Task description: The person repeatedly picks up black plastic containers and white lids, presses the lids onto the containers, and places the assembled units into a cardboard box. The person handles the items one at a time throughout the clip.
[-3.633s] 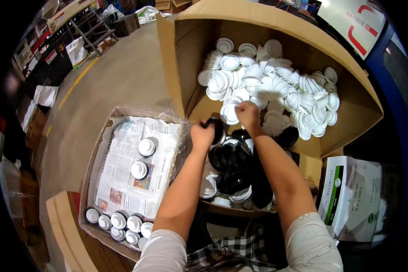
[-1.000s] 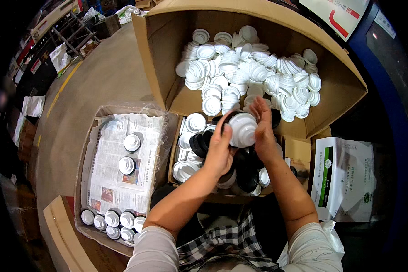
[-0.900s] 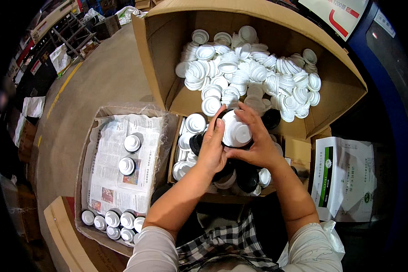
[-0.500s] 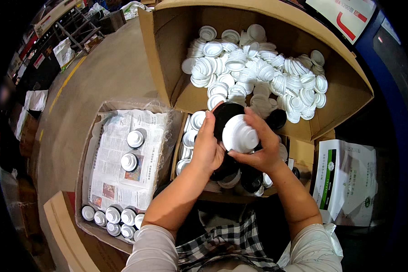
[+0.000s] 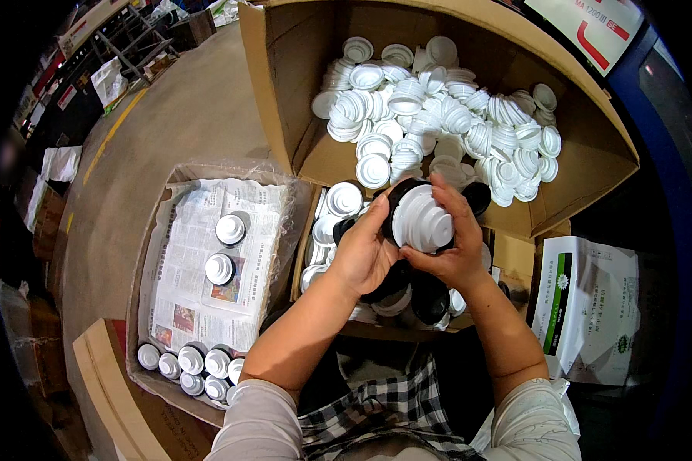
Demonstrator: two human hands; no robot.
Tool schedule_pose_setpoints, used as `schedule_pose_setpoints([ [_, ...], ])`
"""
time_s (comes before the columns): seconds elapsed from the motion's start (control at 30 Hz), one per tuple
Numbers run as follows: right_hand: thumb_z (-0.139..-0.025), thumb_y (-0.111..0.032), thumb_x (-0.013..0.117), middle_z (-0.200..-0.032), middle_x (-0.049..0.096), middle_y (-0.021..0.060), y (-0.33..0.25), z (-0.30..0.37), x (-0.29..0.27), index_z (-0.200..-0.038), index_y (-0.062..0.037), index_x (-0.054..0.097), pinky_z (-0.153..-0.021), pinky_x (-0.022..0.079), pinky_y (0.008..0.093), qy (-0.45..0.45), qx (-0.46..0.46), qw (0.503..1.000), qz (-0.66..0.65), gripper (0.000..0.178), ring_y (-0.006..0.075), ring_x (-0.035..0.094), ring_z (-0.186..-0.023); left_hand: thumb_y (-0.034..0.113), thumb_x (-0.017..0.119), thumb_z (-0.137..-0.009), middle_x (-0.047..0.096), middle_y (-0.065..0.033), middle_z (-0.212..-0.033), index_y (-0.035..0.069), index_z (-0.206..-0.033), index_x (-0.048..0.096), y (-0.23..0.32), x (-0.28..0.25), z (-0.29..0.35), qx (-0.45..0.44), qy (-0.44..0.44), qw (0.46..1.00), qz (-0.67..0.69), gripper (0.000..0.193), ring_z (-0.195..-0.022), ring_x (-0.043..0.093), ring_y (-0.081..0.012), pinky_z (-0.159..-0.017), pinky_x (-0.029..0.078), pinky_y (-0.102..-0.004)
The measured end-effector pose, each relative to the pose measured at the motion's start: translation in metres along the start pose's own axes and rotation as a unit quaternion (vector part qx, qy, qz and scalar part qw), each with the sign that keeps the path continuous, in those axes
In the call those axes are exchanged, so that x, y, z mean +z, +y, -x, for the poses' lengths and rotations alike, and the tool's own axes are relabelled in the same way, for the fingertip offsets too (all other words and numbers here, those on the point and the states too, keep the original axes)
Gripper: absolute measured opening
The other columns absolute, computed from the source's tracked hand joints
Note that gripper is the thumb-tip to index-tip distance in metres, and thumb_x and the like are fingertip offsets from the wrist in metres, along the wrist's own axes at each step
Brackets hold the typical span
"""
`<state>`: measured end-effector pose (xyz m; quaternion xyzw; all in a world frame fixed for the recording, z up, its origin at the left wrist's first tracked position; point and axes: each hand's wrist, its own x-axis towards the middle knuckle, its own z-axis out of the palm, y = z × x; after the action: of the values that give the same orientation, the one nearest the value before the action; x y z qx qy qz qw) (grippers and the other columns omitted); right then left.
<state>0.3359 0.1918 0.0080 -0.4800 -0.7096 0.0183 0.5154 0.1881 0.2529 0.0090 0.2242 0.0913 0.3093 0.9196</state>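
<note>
Between my two hands is a white stepped plastic cap, seated against a black round ring that shows around its left and upper edge. My left hand is closed around the black ring's left side. From the right, my right hand grips the cap's rim, its thumb low and its fingers over the top. Below the hands, a carton holds more loose white caps and black rings, partly hidden by my hands and forearms.
A large tilted cardboard box beyond holds a heap of white caps. At left, a newspaper-lined carton has two capped pieces mid-sheet and several along its near edge. A white printed package stands at right.
The white cap has turned and now sits within the black ring, which earlier showed mostly behind it. Both hands have shifted slightly right in the view.
</note>
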Motion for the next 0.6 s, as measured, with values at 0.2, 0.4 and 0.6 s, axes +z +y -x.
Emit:
schedule_pose_setpoints([
  [0.2,-0.057,-0.016,0.081,-0.131,0.042,0.0194,0.0014,0.0016,0.0000,-0.124,-0.0039,0.042,-0.098,0.034,0.0378,0.004,0.007,1.000,0.021,0.079,0.0304,0.043,-0.121,0.034,0.027,-0.097,0.040,-0.0079,-0.132,0.008,-0.134,0.031,-0.0006,0.0026,0.0020,0.006,-0.029,0.999,-0.030,0.046,-0.119,0.042,-0.0213,-0.097,0.038,-0.0359],
  [0.4,-0.056,-0.015,0.082,-0.132,0.041,0.0198,0.0046,0.0024,0.0023,-0.126,-0.0038,0.040,-0.098,0.035,0.0383,-0.010,0.005,1.000,0.013,0.082,0.0316,0.042,-0.121,0.034,0.047,-0.092,0.044,-0.0084,-0.127,0.006,-0.133,0.033,-0.0037,0.0021,0.0030,0.030,-0.005,0.998,-0.056,0.052,-0.116,0.044,-0.0182,-0.094,0.039,-0.0321],
  [0.6,-0.072,-0.043,0.068,-0.127,0.044,0.0169,-0.0025,-0.0019,0.0078,-0.125,0.0007,0.041,-0.099,0.032,0.0352,0.027,0.134,0.975,-0.176,0.073,0.0273,0.045,-0.116,0.016,0.070,-0.078,0.052,-0.0080,-0.111,0.002,-0.125,0.036,-0.0081,-0.0053,-0.0003,0.124,0.034,0.934,-0.335,0.060,-0.102,0.049,-0.0147,-0.089,0.039,-0.0269],
])
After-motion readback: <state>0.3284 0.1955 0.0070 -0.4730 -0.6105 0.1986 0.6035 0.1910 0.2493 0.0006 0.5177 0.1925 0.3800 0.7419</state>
